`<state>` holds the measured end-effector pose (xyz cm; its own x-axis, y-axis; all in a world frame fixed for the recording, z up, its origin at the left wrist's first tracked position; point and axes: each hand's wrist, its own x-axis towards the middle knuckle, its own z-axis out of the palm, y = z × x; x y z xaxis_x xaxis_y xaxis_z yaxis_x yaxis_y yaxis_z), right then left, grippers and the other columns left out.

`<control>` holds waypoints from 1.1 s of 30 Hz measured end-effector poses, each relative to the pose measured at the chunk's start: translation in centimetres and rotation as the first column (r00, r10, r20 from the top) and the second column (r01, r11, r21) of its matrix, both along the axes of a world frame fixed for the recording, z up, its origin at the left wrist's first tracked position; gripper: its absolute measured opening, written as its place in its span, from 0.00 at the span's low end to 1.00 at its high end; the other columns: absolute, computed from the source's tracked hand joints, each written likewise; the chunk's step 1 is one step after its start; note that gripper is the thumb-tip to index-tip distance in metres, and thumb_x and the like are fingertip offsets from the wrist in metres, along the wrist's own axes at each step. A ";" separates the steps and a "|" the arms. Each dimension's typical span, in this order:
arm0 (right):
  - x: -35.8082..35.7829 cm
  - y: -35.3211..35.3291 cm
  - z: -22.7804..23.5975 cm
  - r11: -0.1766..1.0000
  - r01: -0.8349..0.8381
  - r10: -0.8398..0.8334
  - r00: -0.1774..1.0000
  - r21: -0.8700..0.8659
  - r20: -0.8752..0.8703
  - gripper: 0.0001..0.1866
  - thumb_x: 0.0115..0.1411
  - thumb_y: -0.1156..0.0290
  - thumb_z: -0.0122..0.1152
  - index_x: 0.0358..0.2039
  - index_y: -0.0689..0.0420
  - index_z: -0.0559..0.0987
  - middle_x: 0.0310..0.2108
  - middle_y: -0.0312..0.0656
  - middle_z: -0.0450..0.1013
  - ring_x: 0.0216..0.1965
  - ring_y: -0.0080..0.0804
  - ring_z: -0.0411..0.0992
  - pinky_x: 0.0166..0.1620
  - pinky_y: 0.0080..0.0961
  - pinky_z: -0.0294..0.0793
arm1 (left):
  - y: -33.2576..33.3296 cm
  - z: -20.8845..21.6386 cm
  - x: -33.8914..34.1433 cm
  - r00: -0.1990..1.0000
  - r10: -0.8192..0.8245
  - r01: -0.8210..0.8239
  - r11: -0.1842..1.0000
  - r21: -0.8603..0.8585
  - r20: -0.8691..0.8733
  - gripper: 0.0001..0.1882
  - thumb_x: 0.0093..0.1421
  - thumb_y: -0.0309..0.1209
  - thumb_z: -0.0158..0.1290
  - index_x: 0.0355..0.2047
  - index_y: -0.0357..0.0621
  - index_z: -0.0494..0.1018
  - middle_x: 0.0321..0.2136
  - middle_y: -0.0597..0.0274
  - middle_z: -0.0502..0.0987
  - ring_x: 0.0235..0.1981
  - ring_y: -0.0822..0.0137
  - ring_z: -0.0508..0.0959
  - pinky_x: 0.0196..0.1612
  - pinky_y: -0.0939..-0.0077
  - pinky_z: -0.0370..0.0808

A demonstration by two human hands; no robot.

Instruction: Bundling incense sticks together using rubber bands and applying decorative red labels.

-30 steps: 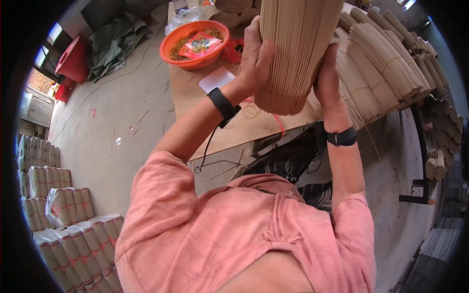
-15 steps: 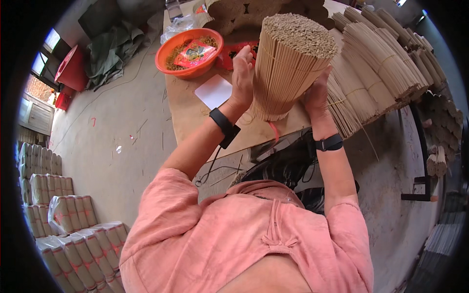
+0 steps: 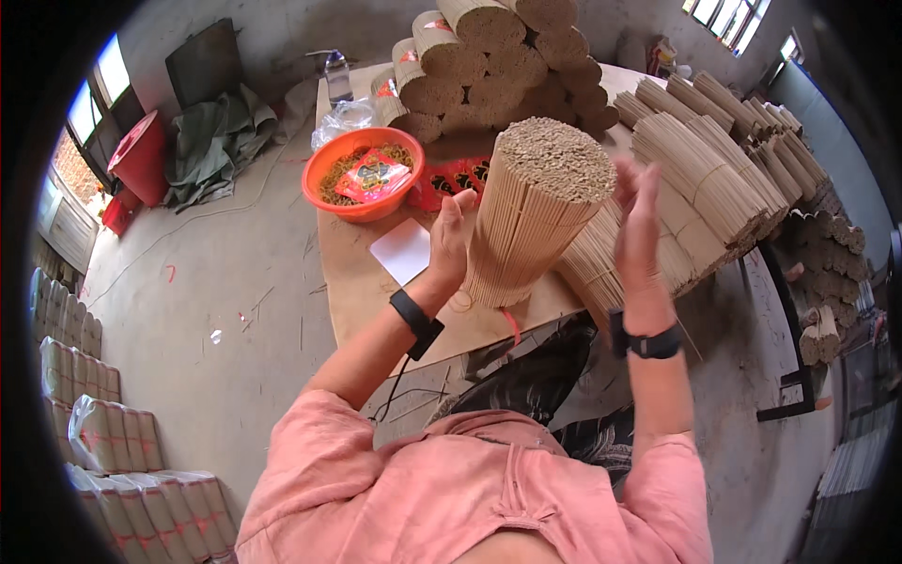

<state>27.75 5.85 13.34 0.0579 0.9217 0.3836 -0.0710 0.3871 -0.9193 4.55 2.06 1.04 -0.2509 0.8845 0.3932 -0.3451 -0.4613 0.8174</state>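
Head view: the bundle of sticks stands upright on the tabletop, between the two hands. The grip of the left hand is spread, with its palm toward the bundle's left side. The grip of the right hand is likewise spread, fingers extended, just beside the bundle's upper right edge. Contact at either side cannot be determined. A white card lies near the left hand. Beyond it is an orange basin containing a red packet. Stacked bundles lie behind; loose-ended bundles lie to the right.
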 end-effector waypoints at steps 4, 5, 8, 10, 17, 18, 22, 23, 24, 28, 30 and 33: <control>-4.5 -3.9 10.3 0.925 -0.048 -0.226 0.731 0.378 0.644 0.38 0.72 0.39 0.33 0.59 0.62 0.73 0.58 0.46 0.72 0.60 0.33 0.67 0.63 0.31 0.62 | 0.3 -1.1 -0.8 0.994 0.039 -0.066 0.963 -0.260 -0.107 0.41 0.72 0.59 0.30 0.54 0.28 0.72 0.52 0.50 0.76 0.55 0.60 0.73 0.62 0.67 0.65; -4.8 -2.8 10.1 0.930 -0.025 -0.235 0.726 0.366 0.646 0.38 0.72 0.39 0.33 0.59 0.62 0.73 0.58 0.46 0.72 0.60 0.33 0.67 0.63 0.31 0.62 | 0.3 -0.1 0.2 0.994 -0.062 0.032 0.956 -0.290 -0.093 0.41 0.72 0.59 0.30 0.55 0.30 0.71 0.52 0.51 0.76 0.55 0.61 0.74 0.61 0.69 0.65; -6.3 0.6 8.6 0.920 -0.073 -0.319 0.428 0.385 0.846 0.45 0.65 0.36 0.48 0.64 0.67 0.65 0.66 0.58 0.61 0.70 0.47 0.55 0.70 0.38 0.52 | -0.5 0.4 0.6 0.977 -0.179 0.115 0.900 -0.420 -0.116 0.42 0.70 0.64 0.27 0.59 0.40 0.71 0.54 0.59 0.77 0.56 0.64 0.73 0.61 0.67 0.64; -6.4 1.6 7.5 0.965 -0.132 -0.192 0.223 0.225 0.956 0.48 0.63 0.33 0.49 0.66 0.66 0.63 0.68 0.60 0.56 0.71 0.53 0.52 0.72 0.38 0.48 | -0.5 0.3 0.8 0.975 -0.224 0.194 0.841 -0.504 0.001 0.43 0.69 0.65 0.27 0.61 0.40 0.69 0.57 0.57 0.74 0.59 0.63 0.71 0.64 0.68 0.62; -2.1 4.2 8.1 0.484 -0.788 -0.565 0.052 0.381 0.823 0.20 0.72 0.68 0.43 0.64 0.43 0.68 0.68 0.49 0.59 0.69 0.51 0.55 0.71 0.38 0.52 | 0.0 -1.1 1.0 0.915 -0.377 0.395 0.756 -0.522 0.145 0.43 0.70 0.63 0.21 0.66 0.40 0.61 0.61 0.52 0.71 0.63 0.59 0.69 0.67 0.64 0.63; -1.7 4.2 9.0 0.407 -0.839 -0.565 0.079 0.360 0.821 0.20 0.72 0.68 0.44 0.64 0.47 0.67 0.67 0.48 0.60 0.68 0.50 0.58 0.71 0.39 0.53 | 0.0 -1.0 1.2 0.912 -0.382 0.400 0.750 -0.527 0.148 0.43 0.70 0.63 0.21 0.66 0.40 0.61 0.61 0.52 0.71 0.63 0.59 0.69 0.67 0.64 0.63; -5.1 -1.0 11.5 0.915 -0.403 0.001 0.043 0.017 0.999 0.38 0.69 0.44 0.39 0.68 0.63 0.60 0.68 0.64 0.54 0.71 0.55 0.51 0.70 0.44 0.49 | -0.1 -1.6 0.8 0.920 -0.359 0.384 0.754 -0.533 0.156 0.43 0.70 0.62 0.19 0.66 0.40 0.62 0.61 0.52 0.70 0.63 0.59 0.70 0.67 0.64 0.62; -5.0 -0.8 11.2 0.902 -0.430 -0.032 0.044 0.048 0.998 0.38 0.70 0.46 0.39 0.67 0.66 0.60 0.67 0.64 0.56 0.70 0.54 0.52 0.70 0.40 0.50 | 0.1 -1.8 0.8 0.919 -0.374 0.382 0.764 -0.520 0.125 0.44 0.69 0.63 0.19 0.66 0.40 0.62 0.62 0.52 0.70 0.63 0.59 0.69 0.67 0.64 0.63; -4.8 -0.7 11.1 0.900 -0.433 -0.038 0.046 0.055 0.998 0.38 0.70 0.46 0.39 0.67 0.66 0.60 0.67 0.64 0.56 0.70 0.54 0.52 0.70 0.40 0.50 | 0.3 -2.0 0.7 0.920 -0.372 0.379 0.769 -0.515 0.121 0.44 0.69 0.63 0.19 0.66 0.40 0.62 0.62 0.52 0.70 0.63 0.59 0.69 0.67 0.64 0.63; -1.1 3.0 9.5 0.844 -0.443 -0.064 0.477 0.302 0.877 0.30 0.73 0.51 0.39 0.65 0.60 0.64 0.67 0.53 0.58 0.69 0.47 0.56 0.71 0.39 0.50 | 1.1 -4.0 -1.0 0.940 -0.342 0.313 0.856 -0.410 0.003 0.48 0.68 0.66 0.20 0.67 0.33 0.56 0.62 0.47 0.67 0.66 0.59 0.63 0.69 0.67 0.56; 2.5 4.1 8.1 0.751 -0.404 -0.061 0.745 0.522 0.665 0.23 0.75 0.58 0.38 0.63 0.56 0.67 0.66 0.46 0.63 0.65 0.44 0.63 0.70 0.40 0.55 | 1.5 -4.4 -1.3 0.936 -0.353 0.329 0.877 -0.349 -0.005 0.49 0.68 0.66 0.20 0.68 0.32 0.55 0.65 0.46 0.64 0.70 0.58 0.58 0.71 0.66 0.50; 3.2 2.5 3.1 0.975 -0.221 0.220 0.975 0.036 0.014 0.40 0.72 0.40 0.22 0.64 0.62 0.65 0.65 0.46 0.64 0.65 0.38 0.64 0.69 0.37 0.55 | -1.5 -1.1 -2.2 0.933 -0.331 0.272 0.907 -0.322 -0.141 0.50 0.64 0.69 0.35 0.70 0.39 0.52 0.68 0.52 0.59 0.71 0.58 0.54 0.72 0.62 0.49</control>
